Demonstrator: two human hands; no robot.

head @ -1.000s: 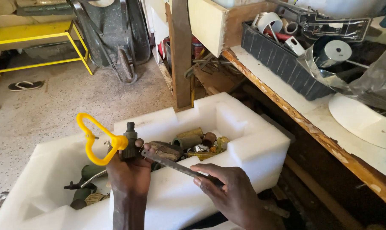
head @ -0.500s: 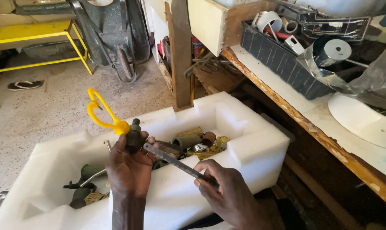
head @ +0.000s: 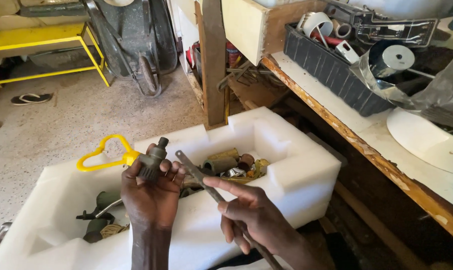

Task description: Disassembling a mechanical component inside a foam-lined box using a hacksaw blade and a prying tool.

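My left hand (head: 154, 192) grips a dark grey valve (head: 150, 161) that has a yellow butterfly-shaped handle (head: 105, 154) sticking out to the left. My right hand (head: 254, 217) holds a long flat metal file (head: 211, 192) that slants up to the left, its tip close beside the valve. Both hands hover over a white foam tray (head: 286, 165). In the tray's right pocket lie several brass and grey pipe fittings (head: 231, 162); its left pocket holds dark metal parts (head: 99, 220).
A wooden workbench (head: 366, 135) runs along the right with a dark plastic crate (head: 331, 55) of tape rolls and tools. A wooden post (head: 214, 60) stands behind the tray. A yellow metal frame (head: 41, 40) and a sandal (head: 30, 98) are on the floor at left.
My left hand has turned the valve, so the yellow handle swung from pointing up to lying out to the left. The file's tip has risen closer to the valve.
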